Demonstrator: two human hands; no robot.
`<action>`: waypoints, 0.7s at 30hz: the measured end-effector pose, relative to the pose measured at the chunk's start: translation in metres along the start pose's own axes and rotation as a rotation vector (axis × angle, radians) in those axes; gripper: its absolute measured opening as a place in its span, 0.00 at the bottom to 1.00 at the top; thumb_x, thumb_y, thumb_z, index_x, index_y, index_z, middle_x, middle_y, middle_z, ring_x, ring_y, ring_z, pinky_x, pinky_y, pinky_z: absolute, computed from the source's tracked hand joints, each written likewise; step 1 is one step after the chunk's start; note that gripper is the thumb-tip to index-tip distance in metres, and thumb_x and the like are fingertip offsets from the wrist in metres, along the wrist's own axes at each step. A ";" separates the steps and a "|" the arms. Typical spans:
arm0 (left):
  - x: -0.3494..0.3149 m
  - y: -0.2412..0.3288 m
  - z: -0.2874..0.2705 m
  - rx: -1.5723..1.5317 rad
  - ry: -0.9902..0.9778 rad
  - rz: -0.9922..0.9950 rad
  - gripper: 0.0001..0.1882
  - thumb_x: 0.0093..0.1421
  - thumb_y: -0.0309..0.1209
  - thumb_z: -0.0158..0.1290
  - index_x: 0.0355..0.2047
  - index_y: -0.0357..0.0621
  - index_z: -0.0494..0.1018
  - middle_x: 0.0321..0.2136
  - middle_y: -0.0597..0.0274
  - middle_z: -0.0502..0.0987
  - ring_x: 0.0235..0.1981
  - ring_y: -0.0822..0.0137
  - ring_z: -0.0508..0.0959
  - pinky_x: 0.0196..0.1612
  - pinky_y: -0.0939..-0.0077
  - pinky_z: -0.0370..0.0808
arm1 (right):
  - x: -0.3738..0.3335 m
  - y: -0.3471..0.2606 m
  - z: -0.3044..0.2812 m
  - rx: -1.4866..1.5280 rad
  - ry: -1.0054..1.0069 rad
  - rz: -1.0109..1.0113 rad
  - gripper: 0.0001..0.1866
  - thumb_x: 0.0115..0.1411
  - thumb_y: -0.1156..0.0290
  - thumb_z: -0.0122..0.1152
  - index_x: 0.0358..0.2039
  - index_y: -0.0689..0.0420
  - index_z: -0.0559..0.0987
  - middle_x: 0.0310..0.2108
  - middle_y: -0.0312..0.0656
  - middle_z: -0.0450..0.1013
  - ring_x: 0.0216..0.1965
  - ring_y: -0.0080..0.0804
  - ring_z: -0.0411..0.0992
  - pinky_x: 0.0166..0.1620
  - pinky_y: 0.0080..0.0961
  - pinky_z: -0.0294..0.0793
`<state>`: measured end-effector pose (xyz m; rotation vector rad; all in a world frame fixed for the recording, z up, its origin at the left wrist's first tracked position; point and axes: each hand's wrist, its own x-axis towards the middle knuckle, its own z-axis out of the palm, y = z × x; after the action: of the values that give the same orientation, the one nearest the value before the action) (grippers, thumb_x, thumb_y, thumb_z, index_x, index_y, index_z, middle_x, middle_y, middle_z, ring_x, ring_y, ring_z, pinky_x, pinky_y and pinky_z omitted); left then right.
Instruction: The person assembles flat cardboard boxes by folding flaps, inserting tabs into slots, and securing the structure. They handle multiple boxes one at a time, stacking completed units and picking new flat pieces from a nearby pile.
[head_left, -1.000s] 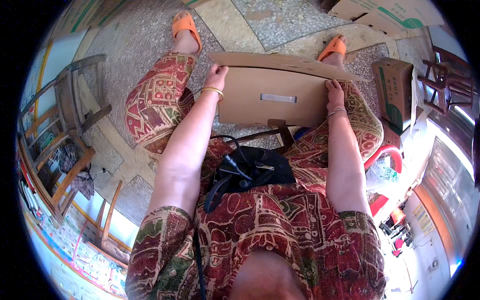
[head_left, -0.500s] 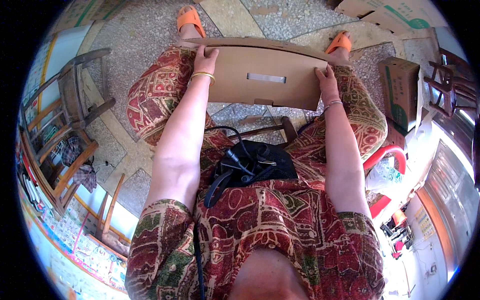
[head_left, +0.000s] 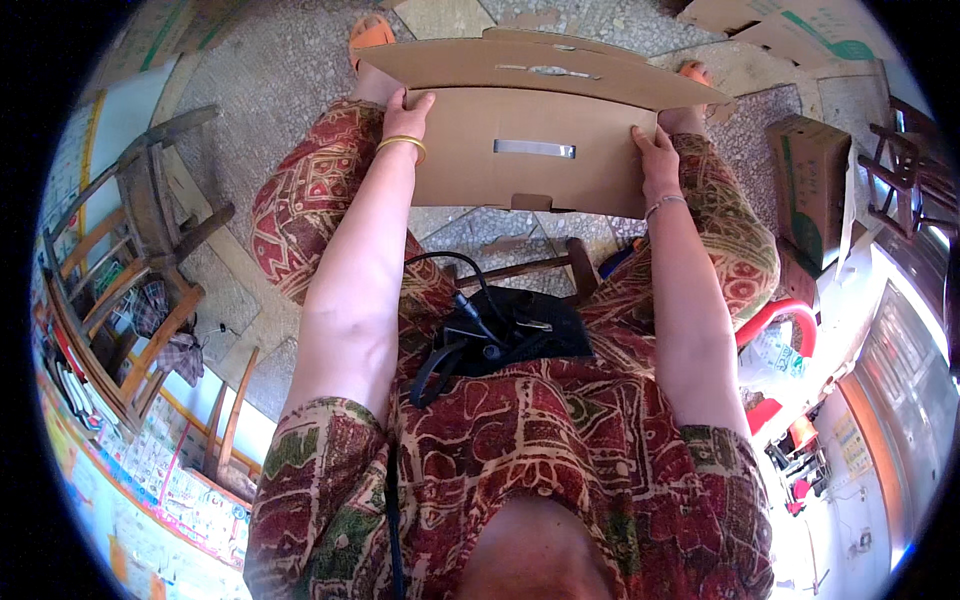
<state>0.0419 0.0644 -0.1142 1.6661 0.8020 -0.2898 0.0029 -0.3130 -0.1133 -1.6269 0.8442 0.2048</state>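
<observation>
Here our left hand [head_left: 405, 118] and right hand [head_left: 657, 165] grip the handle-slotted cardboard carton [head_left: 530, 178] near opposite upper corners, seemingly for balance.

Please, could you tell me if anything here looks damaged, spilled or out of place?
No spill or clear damage stands out. The left hand and right hand hold the cardboard by its sides. Slightly untidy: a black cable loops up from the black pouch at the lap, not tucked in.
</observation>
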 end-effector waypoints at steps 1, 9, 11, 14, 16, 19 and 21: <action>0.004 -0.004 0.001 0.050 0.041 0.043 0.30 0.54 0.34 0.60 0.55 0.36 0.64 0.47 0.50 0.74 0.47 0.61 0.75 0.50 0.70 0.70 | 0.003 0.000 0.001 0.026 -0.008 0.002 0.21 0.56 0.69 0.63 0.51 0.58 0.75 0.42 0.37 0.75 0.41 0.24 0.71 0.45 0.23 0.70; -0.001 -0.055 -0.002 0.100 0.095 0.240 0.33 0.50 0.35 0.61 0.56 0.39 0.65 0.47 0.47 0.74 0.47 0.58 0.76 0.49 0.71 0.72 | 0.004 0.027 0.003 -0.392 0.098 -0.171 0.22 0.55 0.59 0.63 0.47 0.59 0.76 0.39 0.42 0.77 0.38 0.33 0.75 0.43 0.29 0.72; -0.007 -0.041 -0.007 0.231 -0.003 0.142 0.31 0.50 0.35 0.60 0.54 0.39 0.67 0.47 0.48 0.75 0.47 0.59 0.76 0.48 0.70 0.72 | 0.007 0.022 -0.001 -0.530 0.100 -0.182 0.24 0.52 0.57 0.64 0.46 0.59 0.77 0.40 0.50 0.76 0.42 0.42 0.74 0.46 0.33 0.71; 0.008 -0.049 -0.023 0.204 -0.077 0.144 0.26 0.51 0.34 0.60 0.50 0.39 0.71 0.46 0.50 0.76 0.47 0.61 0.76 0.48 0.72 0.72 | -0.004 -0.001 0.014 -0.661 0.134 -0.246 0.23 0.52 0.59 0.63 0.44 0.60 0.77 0.41 0.55 0.75 0.44 0.48 0.73 0.48 0.36 0.70; -0.010 -0.023 -0.023 0.243 0.013 0.231 0.25 0.52 0.34 0.59 0.50 0.38 0.71 0.46 0.51 0.76 0.47 0.62 0.76 0.49 0.73 0.71 | -0.016 -0.006 0.020 -0.737 0.210 -0.357 0.22 0.52 0.60 0.61 0.44 0.61 0.76 0.40 0.55 0.75 0.44 0.50 0.73 0.48 0.36 0.71; -0.039 0.016 -0.030 0.066 -0.140 0.207 0.24 0.55 0.35 0.57 0.50 0.37 0.71 0.47 0.51 0.76 0.49 0.64 0.75 0.51 0.74 0.70 | -0.026 -0.003 0.031 -0.747 0.285 -0.553 0.21 0.51 0.64 0.60 0.43 0.63 0.76 0.39 0.55 0.74 0.42 0.52 0.73 0.48 0.38 0.71; -0.068 0.038 -0.031 0.066 -0.220 0.220 0.23 0.57 0.35 0.56 0.50 0.37 0.70 0.48 0.51 0.75 0.49 0.65 0.75 0.51 0.75 0.70 | -0.038 0.007 0.036 -0.674 0.241 -0.654 0.18 0.52 0.68 0.58 0.42 0.63 0.76 0.39 0.55 0.74 0.43 0.52 0.72 0.49 0.39 0.70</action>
<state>0.0092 0.0672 -0.0367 1.7320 0.4450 -0.3410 -0.0172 -0.2643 -0.1062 -2.5120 0.3805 -0.1994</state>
